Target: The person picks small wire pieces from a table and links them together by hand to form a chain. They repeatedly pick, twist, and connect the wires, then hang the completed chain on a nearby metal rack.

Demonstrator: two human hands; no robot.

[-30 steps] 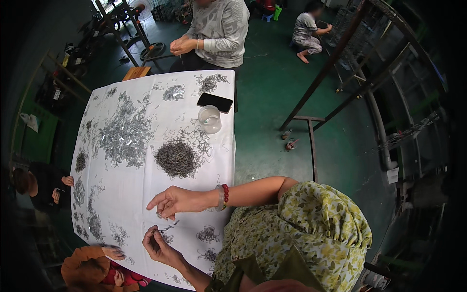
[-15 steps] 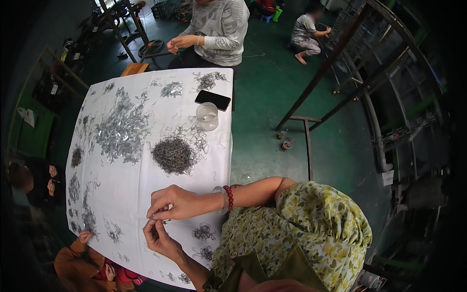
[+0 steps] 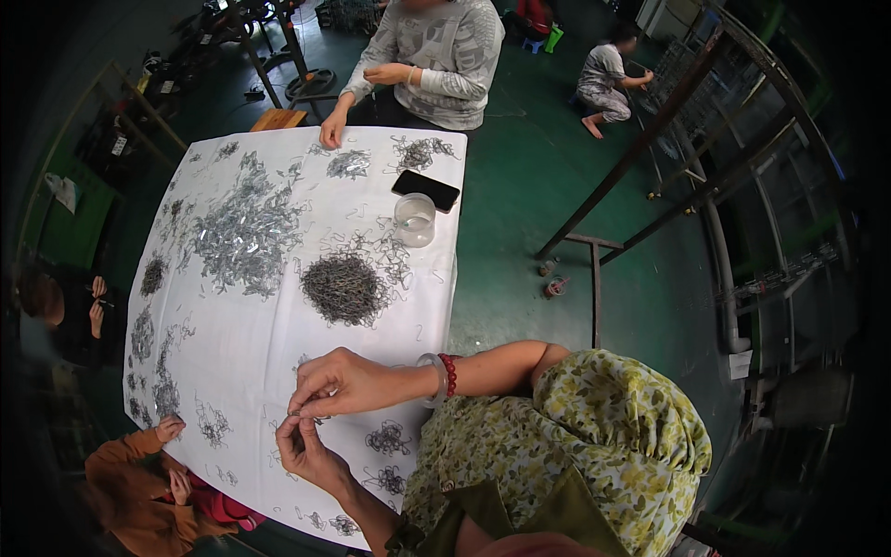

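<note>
Over the near part of the white-covered table (image 3: 251,371), my two hands meet fingertip to fingertip. My right hand (image 3: 339,382), with a clear bangle and red beads at the wrist, pinches a small dark bent-wire piece. Just below it, my left hand (image 3: 311,455) is closed in a pinch against the same piece. The fingers hide most of the wire. Farther along the table lies a dense heap of dark bent-wire hooks (image 3: 343,288). Smaller hook piles (image 3: 387,438) are beside my left forearm.
A wide spread of shiny small strips (image 3: 246,227) covers the table's far middle. A black phone (image 3: 425,190) and a clear plastic cup (image 3: 415,221) stand near the right edge. One person in grey (image 3: 441,65) works opposite; another in brown (image 3: 139,492) sits lower left.
The view has shifted slightly. My hands keep their pinch at nearly the same place. The person in grey has lowered one hand to the small pile of strips at the table's far edge.
</note>
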